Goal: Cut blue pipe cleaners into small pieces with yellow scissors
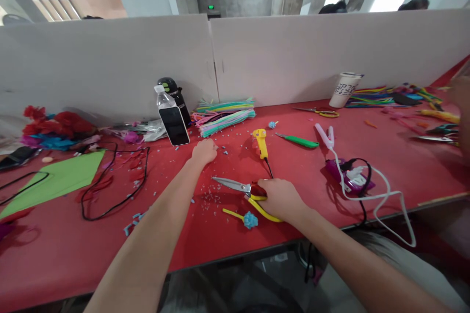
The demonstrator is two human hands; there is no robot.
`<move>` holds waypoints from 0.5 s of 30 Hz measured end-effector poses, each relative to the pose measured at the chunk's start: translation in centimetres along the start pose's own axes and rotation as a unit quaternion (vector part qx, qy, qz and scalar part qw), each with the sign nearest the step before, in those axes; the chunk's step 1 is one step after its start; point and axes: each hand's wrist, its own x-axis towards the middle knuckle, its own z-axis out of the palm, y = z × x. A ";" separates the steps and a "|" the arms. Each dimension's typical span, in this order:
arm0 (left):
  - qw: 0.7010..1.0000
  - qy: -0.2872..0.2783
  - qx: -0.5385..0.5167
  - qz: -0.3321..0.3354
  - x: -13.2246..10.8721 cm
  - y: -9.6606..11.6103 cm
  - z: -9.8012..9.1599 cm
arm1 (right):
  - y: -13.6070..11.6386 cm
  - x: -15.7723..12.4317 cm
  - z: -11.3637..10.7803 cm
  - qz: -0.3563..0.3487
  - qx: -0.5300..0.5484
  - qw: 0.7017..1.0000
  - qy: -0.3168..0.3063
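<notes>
My right hand (pixel 281 200) is closed around the handles of yellow-handled scissors (pixel 235 184). Their blades lie low over the red table and point left. Below the blades lies a pale blue fuzzy ball on a yellow stem (pixel 250 220). My left hand (pixel 204 151) rests on the table with its fingers curled, in front of a bundle of coloured pipe cleaners (pixel 227 116) and beside a phone (pixel 175 126) that leans on a bottle. Whatever those fingers hold is hidden. A yellow glue gun (pixel 260 143) lies between and beyond my hands.
Green-handled tweezers (pixel 299 141), a smaller blue ball (pixel 272 124) and more scissors (pixel 319 112) lie farther back. A purple power strip (pixel 348 176) with cables sits at right. Green sheets (pixel 62 176) and a black cable lie at left. Another person's arm shows at the right edge.
</notes>
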 end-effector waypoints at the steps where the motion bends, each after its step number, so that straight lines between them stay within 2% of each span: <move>1: 1.000 0.004 -0.006 0.000 0.0 0.0 -0.1 | 0.0 0.0 0.0 -0.001 0.000 1.000 0.000; 5: 0.999 0.028 -0.045 0.003 -0.6 0.0 -0.8 | 0.0 -0.1 -0.1 -0.001 0.002 1.000 -0.004; 7: 0.993 0.048 -0.111 0.014 -1.5 -0.2 -1.2 | 0.0 -0.1 -0.2 0.000 0.002 1.000 -0.005; 11: 0.950 0.107 -0.288 0.058 -4.9 -1.1 -2.2 | -0.1 -0.2 -0.3 0.004 -0.002 1.000 -0.009; 15: 0.906 0.144 -0.391 0.069 -8.9 -1.8 -3.0 | 0.0 -0.3 -0.2 0.002 -0.003 1.000 -0.005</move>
